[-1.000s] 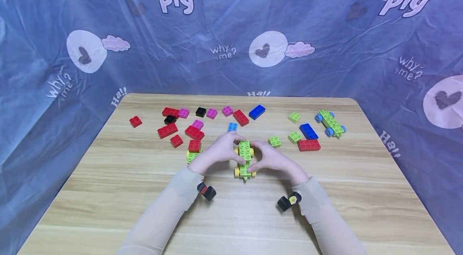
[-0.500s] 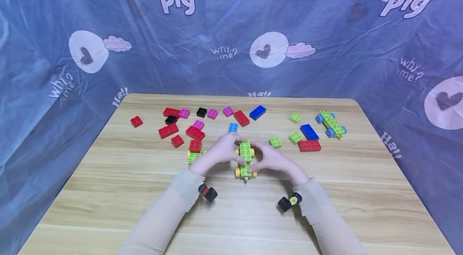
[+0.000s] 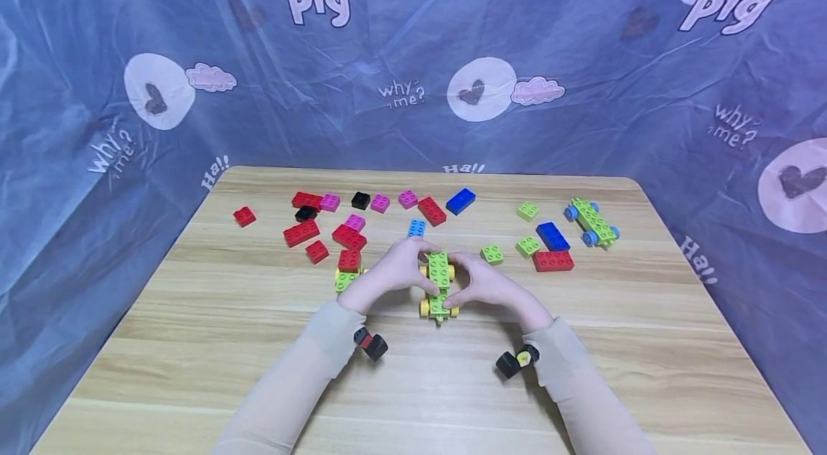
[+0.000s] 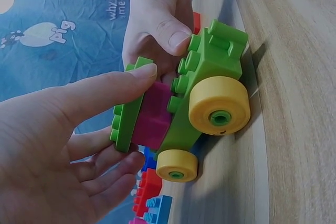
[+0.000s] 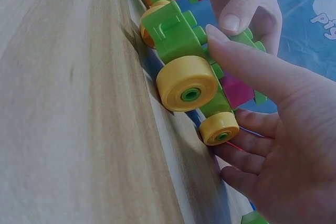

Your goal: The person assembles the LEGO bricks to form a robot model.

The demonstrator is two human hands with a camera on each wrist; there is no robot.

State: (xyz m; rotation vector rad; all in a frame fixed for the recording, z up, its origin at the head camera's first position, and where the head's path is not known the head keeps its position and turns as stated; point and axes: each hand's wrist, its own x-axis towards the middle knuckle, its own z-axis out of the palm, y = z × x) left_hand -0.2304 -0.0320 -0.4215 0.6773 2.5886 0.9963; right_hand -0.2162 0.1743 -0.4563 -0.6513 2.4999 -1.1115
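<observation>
Left hand (image 3: 402, 268) and right hand (image 3: 486, 280) grip the yellow-wheeled car (image 3: 436, 307), centre frame: magenta brick (image 4: 152, 119), green topper (image 4: 128, 124) already on; loose bricks (image 3: 431, 211) above wait unjoined.

A pale wood-grain table (image 3: 413, 397); across its far part lie red bricks (image 3: 301, 232), pink bricks (image 3: 380, 204), black bricks (image 3: 360, 200), blue bricks (image 3: 461, 201), green bricks (image 3: 492, 255); far right, a blue-wheeled car (image 3: 591, 222); centre, a yellow-wheeled car (image 3: 438, 270); left of that, a partly hidden car (image 3: 346, 283).

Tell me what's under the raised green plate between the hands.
Magenta brickwork sits beneath the green plate, on the yellow-wheeled base. The plate covers its top; one brick or several, I can't tell.
</observation>
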